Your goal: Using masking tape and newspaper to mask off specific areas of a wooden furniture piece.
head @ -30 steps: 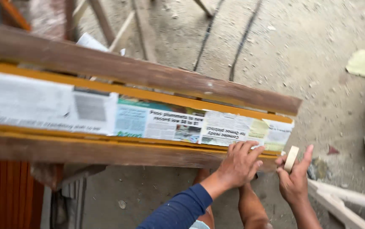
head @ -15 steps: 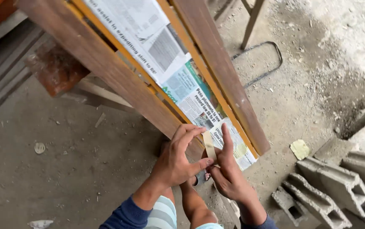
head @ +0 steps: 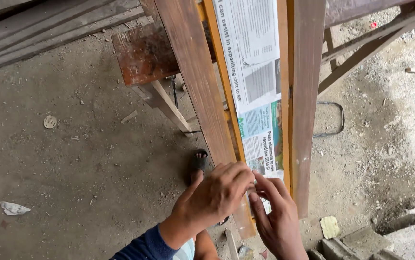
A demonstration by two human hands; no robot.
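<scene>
I see the newspaper lying along the wooden frame, near its lower end. My left hand and right hand meet there, fingers curled, pinching something I cannot make out.

You're standing in a rough carpentry or building-site work area: bare, dusty concrete floor littered with scraps, stacked timber planks along the edge, a paint-stained wooden sawhorse carrying a long wooden frame masked with newspaper, grey concrete blocks and gravel at the right
</scene>
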